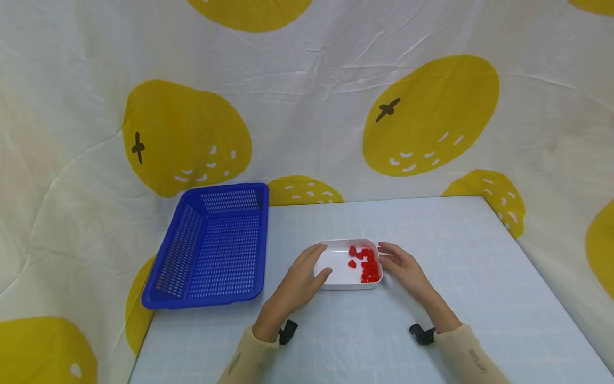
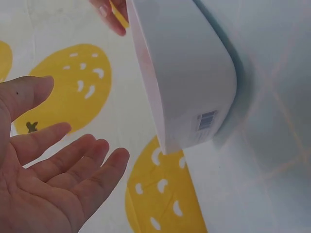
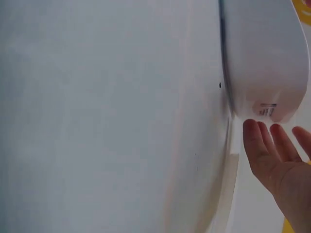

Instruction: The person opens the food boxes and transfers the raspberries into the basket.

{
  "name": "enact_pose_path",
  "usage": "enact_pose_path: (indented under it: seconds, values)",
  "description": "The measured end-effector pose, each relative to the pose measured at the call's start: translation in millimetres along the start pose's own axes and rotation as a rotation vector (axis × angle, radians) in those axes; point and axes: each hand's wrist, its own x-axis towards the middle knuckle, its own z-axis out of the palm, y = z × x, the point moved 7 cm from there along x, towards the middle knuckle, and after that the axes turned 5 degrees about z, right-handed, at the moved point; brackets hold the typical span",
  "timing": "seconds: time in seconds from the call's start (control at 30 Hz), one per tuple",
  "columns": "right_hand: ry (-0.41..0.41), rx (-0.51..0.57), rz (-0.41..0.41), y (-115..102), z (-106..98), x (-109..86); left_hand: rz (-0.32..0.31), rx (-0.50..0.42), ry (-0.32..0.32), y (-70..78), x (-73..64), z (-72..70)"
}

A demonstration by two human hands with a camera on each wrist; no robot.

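Observation:
A shallow white tray [image 1: 339,266] sits on the table between two hands. Small red pieces [image 1: 369,266], too small to identify, are gathered at its right end, with a few scattered nearer its middle. At the tray's left end is the left hand [image 1: 298,277], fingers and thumb spread; the left wrist view shows a gap between that hand [image 2: 63,170] and the tray wall [image 2: 189,77]. The right hand [image 1: 403,266] is beside the right end, fingers extended. Its fingertips [image 3: 250,126] lie very close to the tray's end wall; whether they touch it I cannot tell.
A blue perforated basket [image 1: 263,240] stands at the table's left side, its inside showing only its mesh. Pale checked cloth covers the table [image 1: 479,277]. A white curtain with yellow fruit shapes [image 1: 431,117] hangs behind it.

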Motion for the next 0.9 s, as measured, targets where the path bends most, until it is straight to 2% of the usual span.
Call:
enact_pose_path:
  seconds: [0.23, 0.4, 0.53, 0.63, 0.77, 0.9]
  values:
    - [-0.013, 0.065, 0.021, -3, 5, -1.1, 0.063, -0.031, -0.068, -0.2, 26.5, 15.5]
    - [-0.032, 0.082, 0.051, -1, 6, -1.7, 0.039, -0.102, -0.135, -5.6, 46.8, 27.8]
    - [-0.03, 0.089, 0.067, 0, 6, -1.7, -0.001, -0.113, -0.179, -8.5, 60.7, 37.0]
    - [-0.03, 0.092, 0.069, 2, 6, -0.8, -0.017, -0.117, -0.213, -11.6, 67.7, 45.1]
    - [-0.033, 0.12, 0.081, 5, 7, 0.0, -0.003, -0.114, -0.256, -16.0, 74.7, 55.9]
    - [-0.027, 0.141, 0.082, 7, 7, 0.6, -0.023, -0.079, -0.286, -22.4, 81.0, 64.1]
